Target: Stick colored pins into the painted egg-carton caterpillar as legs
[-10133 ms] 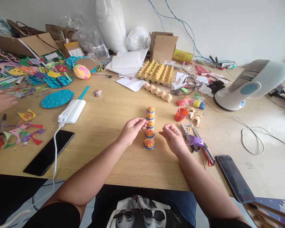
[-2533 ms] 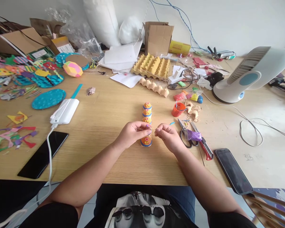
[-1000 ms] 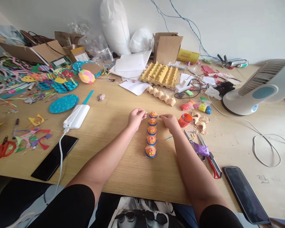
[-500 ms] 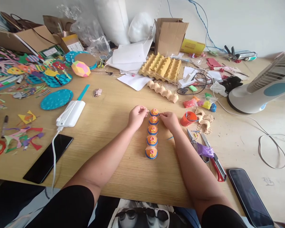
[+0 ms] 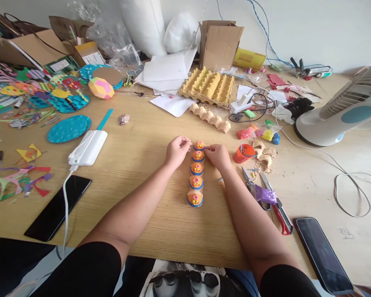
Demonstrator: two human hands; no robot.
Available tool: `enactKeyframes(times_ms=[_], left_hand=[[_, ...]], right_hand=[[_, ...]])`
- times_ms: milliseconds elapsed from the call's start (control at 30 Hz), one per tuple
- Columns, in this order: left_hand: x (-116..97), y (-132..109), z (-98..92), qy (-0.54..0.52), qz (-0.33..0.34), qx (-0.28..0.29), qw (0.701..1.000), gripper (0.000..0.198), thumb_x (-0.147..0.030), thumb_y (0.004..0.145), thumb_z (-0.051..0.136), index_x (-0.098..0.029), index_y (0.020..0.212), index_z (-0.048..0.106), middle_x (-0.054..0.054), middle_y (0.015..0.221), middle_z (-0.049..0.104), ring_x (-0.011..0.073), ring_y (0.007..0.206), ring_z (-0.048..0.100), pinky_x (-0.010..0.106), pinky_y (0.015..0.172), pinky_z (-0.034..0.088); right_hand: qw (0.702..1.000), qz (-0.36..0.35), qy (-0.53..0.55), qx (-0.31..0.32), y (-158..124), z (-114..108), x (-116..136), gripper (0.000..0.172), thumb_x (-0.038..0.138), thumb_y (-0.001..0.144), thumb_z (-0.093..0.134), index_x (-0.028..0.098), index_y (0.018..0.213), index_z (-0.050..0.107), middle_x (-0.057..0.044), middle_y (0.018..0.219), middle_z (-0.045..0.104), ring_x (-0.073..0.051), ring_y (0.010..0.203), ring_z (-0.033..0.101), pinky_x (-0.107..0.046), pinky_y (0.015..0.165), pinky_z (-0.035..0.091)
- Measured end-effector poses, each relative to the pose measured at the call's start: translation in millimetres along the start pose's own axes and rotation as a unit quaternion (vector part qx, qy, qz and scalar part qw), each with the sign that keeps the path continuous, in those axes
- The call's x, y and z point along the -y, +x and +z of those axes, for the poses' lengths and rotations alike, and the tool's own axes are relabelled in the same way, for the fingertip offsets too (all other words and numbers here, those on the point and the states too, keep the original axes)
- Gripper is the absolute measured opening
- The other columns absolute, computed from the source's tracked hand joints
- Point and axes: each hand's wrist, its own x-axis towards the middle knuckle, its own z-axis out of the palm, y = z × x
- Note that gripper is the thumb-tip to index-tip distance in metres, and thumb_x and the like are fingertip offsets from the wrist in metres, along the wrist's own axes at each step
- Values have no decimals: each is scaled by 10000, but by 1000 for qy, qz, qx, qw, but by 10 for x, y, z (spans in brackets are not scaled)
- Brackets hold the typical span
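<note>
Presenting the row of five orange domes with blue rims [image 5: 196, 182] lengthwise on the pale wooden bench [image 5: 160, 231], probably for access from both sides. Pinching just left of the farthest dome [image 5: 199, 144] with the bare left hand [image 5: 176, 151] and at its right with the bare right hand [image 5: 218, 156], closing both, apparently for fine control; being unable to tell whether gripping anything. Leaving the tan moulded-pulp egg-carton strip [image 5: 210, 117] farther back, seemingly out of the way.

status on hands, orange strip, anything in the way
Left hand, right hand pinched, flanking orange strip's far end. Strip on table, five domes. Orange cup right of right hand, not between.
</note>
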Motion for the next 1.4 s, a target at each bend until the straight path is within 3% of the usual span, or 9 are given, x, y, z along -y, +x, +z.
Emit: enactKeyframes(times_ms=[300, 1400], left_hand=[[-1, -5, 1, 20, 12, 10, 1000, 146, -322, 803, 680, -185, 814, 631, 36, 871, 712, 137, 731, 661, 244, 645, 569], [73, 16, 12, 36, 27, -4, 999, 118, -304, 796, 687, -197, 812, 638, 16, 855, 716, 133, 720, 664, 229, 646, 542]], right_hand=[[1000, -8, -15, -4, 2, -5, 16, 255, 299, 783, 571, 127, 751, 756, 14, 548, 551, -127, 577, 445, -254, 545, 299], [1000, -15, -27, 4, 19, 12, -22, 265, 292, 782, 554, 137, 787, 769, 5, 578, 598, -127, 576, 465, -255, 566, 316]])
